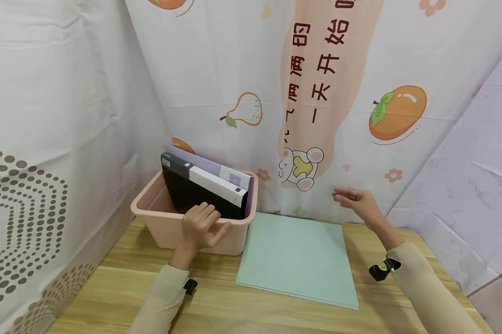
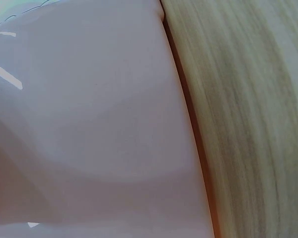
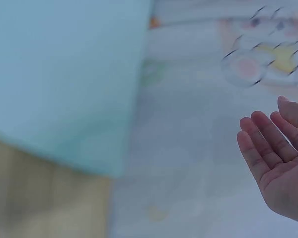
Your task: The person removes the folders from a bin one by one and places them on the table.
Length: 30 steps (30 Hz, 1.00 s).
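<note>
So the desk (image 1: pixel 276 313) had a pink bin (image 1: pixel 161 229), some mint sheets (image 1: pixel 296 260) flat beside it, plus a black binder (image 1: pixel 202 195) and purple folder (image 1: pixel 209 165) leaning inside. I'd guess steadying the bin was the step, next move calling for the free hand. Left grip (image 1: pixel 200 225) was curled over the bin's front rim, just beside the binder; right grip (image 1: pixel 361 206) was loose, holding nothing, well apart from it.

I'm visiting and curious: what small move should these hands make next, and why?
Probably the right hand should reach toward the black binder: that hand hovers empty, the left hand holds the pink bin by its rim, and the binder sticks up from it.
</note>
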Each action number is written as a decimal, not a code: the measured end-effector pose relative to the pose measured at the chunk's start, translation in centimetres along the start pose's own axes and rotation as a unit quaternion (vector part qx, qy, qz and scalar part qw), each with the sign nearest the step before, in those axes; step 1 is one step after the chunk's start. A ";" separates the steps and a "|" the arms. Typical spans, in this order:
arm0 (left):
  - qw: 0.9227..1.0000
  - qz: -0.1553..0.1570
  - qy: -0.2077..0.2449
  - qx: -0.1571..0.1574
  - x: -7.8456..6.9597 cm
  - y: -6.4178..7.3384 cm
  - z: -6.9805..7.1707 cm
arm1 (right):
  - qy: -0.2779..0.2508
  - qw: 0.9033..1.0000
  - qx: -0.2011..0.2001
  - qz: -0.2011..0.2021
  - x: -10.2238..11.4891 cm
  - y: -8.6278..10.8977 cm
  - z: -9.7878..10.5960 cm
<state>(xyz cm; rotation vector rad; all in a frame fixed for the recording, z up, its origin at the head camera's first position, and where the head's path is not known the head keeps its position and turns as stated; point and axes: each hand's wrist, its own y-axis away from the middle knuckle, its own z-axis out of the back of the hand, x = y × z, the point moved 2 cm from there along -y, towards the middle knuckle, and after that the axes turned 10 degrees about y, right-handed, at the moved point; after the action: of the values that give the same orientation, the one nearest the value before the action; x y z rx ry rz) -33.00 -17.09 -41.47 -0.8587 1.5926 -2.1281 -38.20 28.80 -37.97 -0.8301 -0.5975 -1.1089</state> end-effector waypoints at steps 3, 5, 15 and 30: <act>1.000 -0.001 0.001 0.000 0.0 -0.1 0.0 | 0.004 1.000 0.000 0.023 2.7 -0.5 -0.2; 1.000 -0.002 0.001 0.000 0.0 -0.1 0.0 | 0.010 0.999 0.001 0.036 4.5 -0.6 -0.6; 1.000 -0.004 -0.001 0.003 0.0 -0.1 0.2 | -0.020 0.993 0.044 0.105 12.9 -0.3 -4.4; 1.000 -0.002 -0.003 0.011 -0.1 -0.1 0.1 | -0.044 0.977 0.088 0.190 17.4 0.0 -10.8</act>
<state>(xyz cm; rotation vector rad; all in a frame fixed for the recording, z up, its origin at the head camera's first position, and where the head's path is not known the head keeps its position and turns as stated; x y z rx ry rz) -32.89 -17.09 -41.42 -0.8628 1.5635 -2.1394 -32.01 10.71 -30.66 -0.8015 -0.5734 -0.6638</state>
